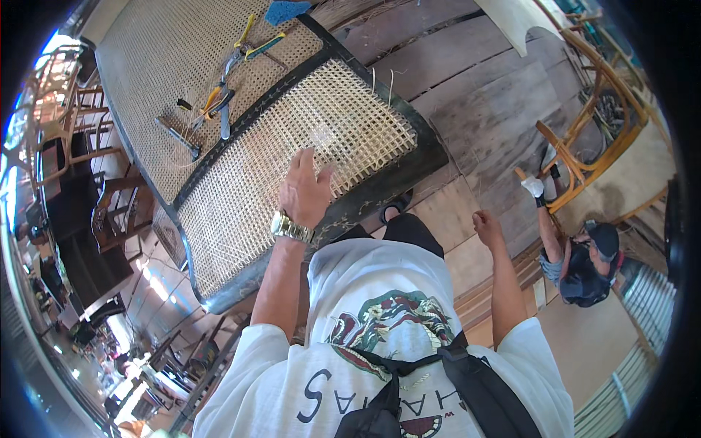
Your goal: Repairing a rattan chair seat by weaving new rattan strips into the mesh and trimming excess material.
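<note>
My left hand point(304, 191), with a metal watch at the wrist, lies over the pale woven cane panel point(343, 95). Its fingers are stretched out and nothing is seen in them. A dark frame point(431, 146) borders the cane, and a few loose strands stick up at its far right edge. Out to the right, away from the frame, my right hand point(491, 226) is closed with fingers curled; whether anything is inside is hidden. On the darker cane section beyond lie pliers with yellow-and-blue handles point(217, 106), a second yellow-handled tool point(264, 47) and a dark bar-like tool point(179, 137).
A blue sponge-like piece point(286, 12) sits at the far end of the cane. At right, a co-worker point(584, 263) in a cap and white glove handles a wooden chair frame point(599, 139). Wooden chairs point(109, 197) crowd the left side. Boards point(496, 109) cover the floor.
</note>
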A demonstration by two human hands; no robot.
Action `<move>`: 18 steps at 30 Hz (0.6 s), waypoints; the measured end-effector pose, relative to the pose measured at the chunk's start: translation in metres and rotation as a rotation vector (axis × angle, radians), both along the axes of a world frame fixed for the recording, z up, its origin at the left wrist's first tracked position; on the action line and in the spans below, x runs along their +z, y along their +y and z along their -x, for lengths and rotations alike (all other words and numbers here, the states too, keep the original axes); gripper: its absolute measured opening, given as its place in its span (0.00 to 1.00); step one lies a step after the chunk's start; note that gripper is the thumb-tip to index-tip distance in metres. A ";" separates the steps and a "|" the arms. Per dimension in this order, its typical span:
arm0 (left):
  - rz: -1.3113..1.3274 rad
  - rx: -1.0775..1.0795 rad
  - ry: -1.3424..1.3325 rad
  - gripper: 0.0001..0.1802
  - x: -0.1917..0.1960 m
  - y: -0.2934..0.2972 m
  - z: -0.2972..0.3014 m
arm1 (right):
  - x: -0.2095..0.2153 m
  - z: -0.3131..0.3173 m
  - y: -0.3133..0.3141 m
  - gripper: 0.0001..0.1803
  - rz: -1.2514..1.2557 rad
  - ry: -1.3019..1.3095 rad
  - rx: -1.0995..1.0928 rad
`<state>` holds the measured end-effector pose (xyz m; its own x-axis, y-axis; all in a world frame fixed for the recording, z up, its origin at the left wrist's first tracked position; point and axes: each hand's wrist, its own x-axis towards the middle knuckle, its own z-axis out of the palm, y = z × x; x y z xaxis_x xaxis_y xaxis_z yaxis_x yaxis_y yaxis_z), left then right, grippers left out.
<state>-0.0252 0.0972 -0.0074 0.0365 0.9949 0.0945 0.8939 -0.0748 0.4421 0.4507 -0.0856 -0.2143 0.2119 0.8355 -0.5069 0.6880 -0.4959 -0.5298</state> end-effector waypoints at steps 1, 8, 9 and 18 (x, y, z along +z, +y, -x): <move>0.006 0.005 0.004 0.21 0.002 0.006 -0.004 | -0.003 -0.004 0.002 0.13 0.010 0.075 -0.054; 0.222 0.008 -0.048 0.28 -0.016 0.070 -0.004 | 0.008 -0.008 -0.026 0.13 0.067 0.161 -0.236; 0.220 -0.004 -0.060 0.28 -0.021 0.076 -0.001 | 0.015 -0.002 -0.036 0.13 0.062 0.149 -0.246; 0.109 -0.230 -0.042 0.08 -0.071 0.126 0.017 | 0.053 0.051 -0.144 0.16 0.221 0.102 -0.330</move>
